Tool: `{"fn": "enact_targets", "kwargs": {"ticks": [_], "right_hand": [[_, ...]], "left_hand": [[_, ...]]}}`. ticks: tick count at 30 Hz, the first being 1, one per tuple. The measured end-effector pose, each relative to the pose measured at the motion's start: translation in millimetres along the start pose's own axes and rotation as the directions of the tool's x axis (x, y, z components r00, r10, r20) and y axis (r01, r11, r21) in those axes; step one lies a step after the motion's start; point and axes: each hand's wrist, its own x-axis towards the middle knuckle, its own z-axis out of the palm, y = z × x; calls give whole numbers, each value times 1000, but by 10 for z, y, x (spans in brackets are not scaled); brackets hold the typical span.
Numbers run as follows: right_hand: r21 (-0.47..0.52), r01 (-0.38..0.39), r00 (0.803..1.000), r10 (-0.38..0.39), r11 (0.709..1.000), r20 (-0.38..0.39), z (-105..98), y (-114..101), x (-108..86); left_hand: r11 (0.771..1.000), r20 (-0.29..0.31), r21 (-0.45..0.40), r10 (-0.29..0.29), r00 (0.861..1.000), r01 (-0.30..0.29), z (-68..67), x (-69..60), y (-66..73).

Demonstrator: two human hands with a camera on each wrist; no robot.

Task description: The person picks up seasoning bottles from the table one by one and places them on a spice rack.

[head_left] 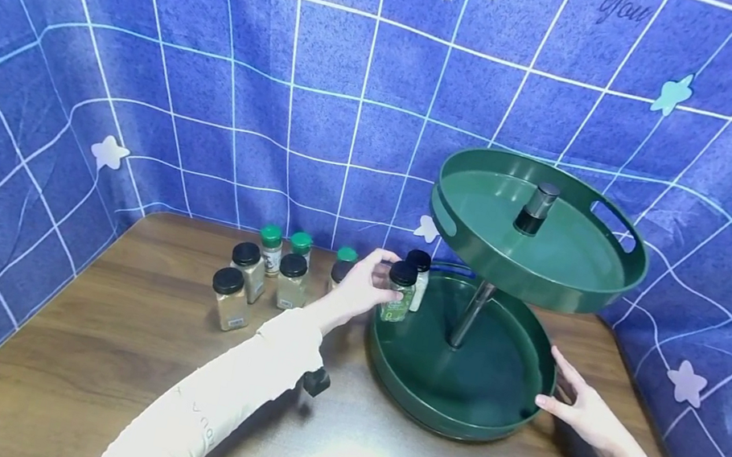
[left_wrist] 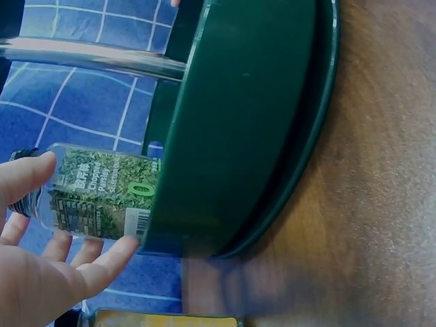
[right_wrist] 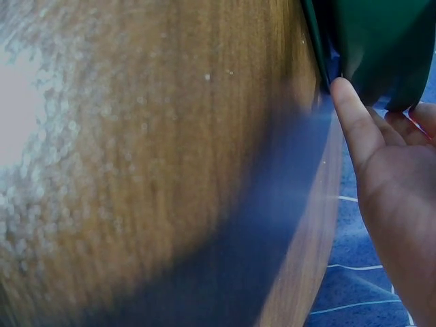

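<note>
We see the parsley jar (head_left: 399, 308) in the left hand (head_left: 363, 284), which pinches it with the thumb high up near the black cap and the fingers round the far side, one fingertip reaching down towards the base. The jar looks stiff-walled and smooth, so we judge it could slip a little under dry fingertips; with only dried leaf inside it should be light for its size, though whether the wall is glass or plastic we cannot tell — if glass, it would chip on a hard knock against the rim. We would take hold of the straight body just below the cap, thumb opposite fingers, as the left hand roughly does. The jar sits upright inside the left edge of the lower tray (head_left: 495, 374), just in front of a white jar (head_left: 419, 291); the tray wall hides its base from the wrist camera, so we cannot say whether it touches the floor. The right hand (head_left: 586, 418) is at the opposite side of the lower tray, well apart from the jar, its fingers spread and resting against the outer wall — the tray looks rigid, and its upright wall seems to us the natural place to steady it
</note>
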Motion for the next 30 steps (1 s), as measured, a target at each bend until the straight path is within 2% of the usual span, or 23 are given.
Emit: {"fn": "enact_targets", "kwargs": {"ticks": [5,7,9,12,14,16,24,30], "right_hand": [[-7,1,1000,-1,1000,-4,1,8,6],[-8,0,1000,0,1000,-4,0,8,9],[-8,-1,1000,1,1000,-5,-1,10,12],[-7,0,1000,0,1000,-7,-1,15,12],[-7,-1,1000,1,1000,-8,1,20,10],[-9,-1,1000,1,1000,-7,2,20,7],[-19,4,1000,-4,1000,-11,9,11,-2],[-21,15,1000,-15,1000,-14,11,3,-1]], "left_hand": [[999,-5,27,-19,1000,19,4,-22,-49],[999,11,31,-26,1000,26,-4,-68,32],[999,18,24,-22,1000,21,-1,-77,25],[1000,17,26,-17,1000,17,4,-70,-12],[999,1,37,-6,1000,6,20,-39,-128],[999,2,46,1,1000,-1,24,-45,-160],[997,18,70,19,1000,-20,38,-77,-194],[999,26,45,9,1000,-10,43,-73,-209]]}}
